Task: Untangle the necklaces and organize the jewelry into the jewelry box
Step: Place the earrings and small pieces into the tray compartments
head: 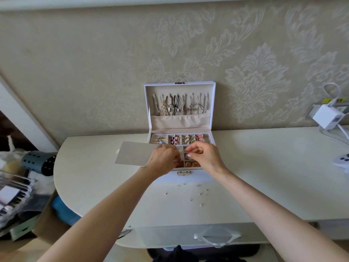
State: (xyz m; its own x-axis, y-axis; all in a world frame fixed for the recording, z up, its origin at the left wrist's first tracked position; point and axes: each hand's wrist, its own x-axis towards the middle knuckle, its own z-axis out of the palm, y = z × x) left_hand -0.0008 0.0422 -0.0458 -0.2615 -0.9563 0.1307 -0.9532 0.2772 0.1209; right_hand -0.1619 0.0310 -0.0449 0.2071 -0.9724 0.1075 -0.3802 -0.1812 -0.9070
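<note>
A white jewelry box stands open on the table against the wall. Several necklaces hang on hooks inside its raised lid. Its tray holds rings, pink earrings and orange flower pieces in compartments. My left hand reaches into the tray's front left part with its fingers curled; what they grip is hidden. Over the middle compartments, my right hand pinches a small piece between thumb and finger. Several tiny earring parts lie scattered on the table in front of the box.
A grey card lies left of the box, partly under my left hand. A white charger with cable and a remote sit at the right. Left of the table are a dark blue holder and stacked clutter. A bag hangs below the table's front edge.
</note>
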